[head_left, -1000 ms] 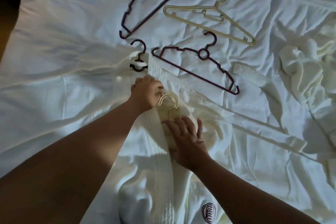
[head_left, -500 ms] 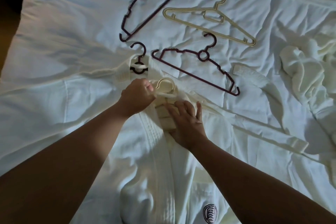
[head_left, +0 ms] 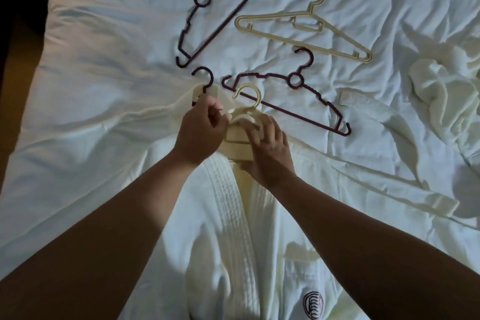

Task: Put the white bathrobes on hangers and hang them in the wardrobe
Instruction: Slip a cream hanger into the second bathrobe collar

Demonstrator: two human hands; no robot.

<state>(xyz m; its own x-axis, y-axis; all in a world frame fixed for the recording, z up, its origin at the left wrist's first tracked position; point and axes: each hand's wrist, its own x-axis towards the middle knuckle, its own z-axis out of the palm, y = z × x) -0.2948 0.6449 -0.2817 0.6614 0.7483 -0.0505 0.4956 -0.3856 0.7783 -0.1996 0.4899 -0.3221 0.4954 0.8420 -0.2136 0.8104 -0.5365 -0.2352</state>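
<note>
A white bathrobe (head_left: 306, 228) with a round logo lies flat on the bed, collar away from me. A cream hanger (head_left: 248, 93) sits inside its neck, only the hook and top showing. My left hand (head_left: 201, 127) pinches the collar fabric just left of the hook. My right hand (head_left: 268, 148) rests on the collar at the hanger's neck, fingers spread over the cloth. Under the collar, a dark hanger's hook (head_left: 205, 78) sticks out beyond the robe. A second bathrobe (head_left: 446, 101) lies crumpled at the right.
Three spare hangers lie on the white bedsheet (head_left: 104, 60): a dark one (head_left: 207, 15) at the top, a cream one (head_left: 306, 31) to its right, another dark one (head_left: 288, 101) just beyond the collar. The robe's belt (head_left: 389, 184) trails right. The bed's left edge (head_left: 31, 67) meets dark floor.
The cream hanger has slid up through the robe's neck, its hook now past the collar. Both hands have moved up with it to the collar.
</note>
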